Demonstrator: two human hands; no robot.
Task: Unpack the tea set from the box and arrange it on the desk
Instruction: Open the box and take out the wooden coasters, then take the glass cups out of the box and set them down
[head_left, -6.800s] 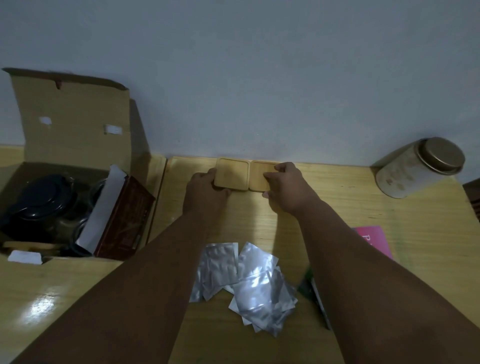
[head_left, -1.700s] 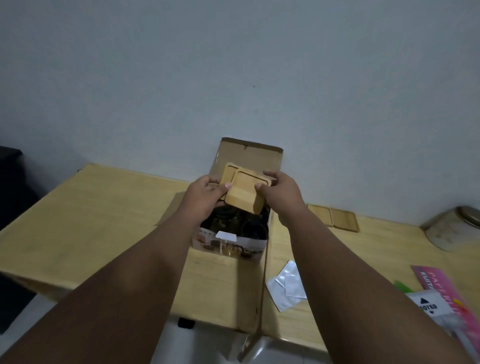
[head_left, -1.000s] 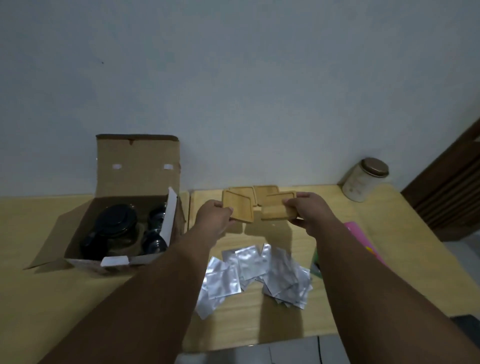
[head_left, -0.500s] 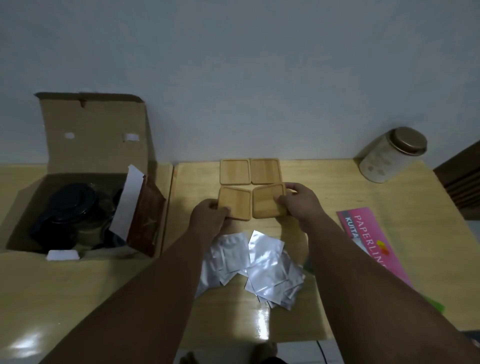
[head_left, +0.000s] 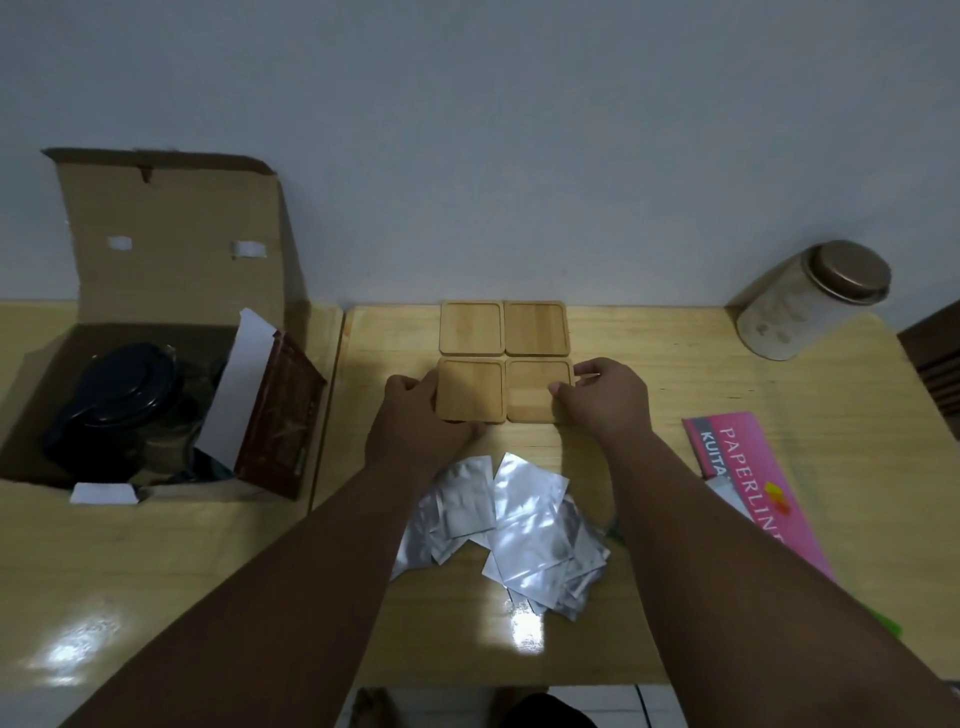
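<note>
Four square wooden coasters lie flat on the desk (head_left: 649, 519) in a two-by-two block near the wall. The back pair (head_left: 504, 327) sits untouched. My left hand (head_left: 415, 421) holds the front left coaster (head_left: 470, 389) at its left and near edges. The front right coaster (head_left: 537, 389) is pinched at its right edge by my right hand (head_left: 605, 397). The open cardboard box (head_left: 171, 244) stands at the left, with a black-lidded teapot (head_left: 124, 389) and dark cups inside.
Several silver foil sachets (head_left: 514, 530) are heaped between my forearms. A round tin with a brown lid (head_left: 810, 301) stands at the back right. A pink booklet (head_left: 748, 478) lies at the right. The wall runs just behind the coasters.
I lifted two coasters out of the box, carried them right and set them down in front of the first pair. Over the last half second they settled square against the back pair.
</note>
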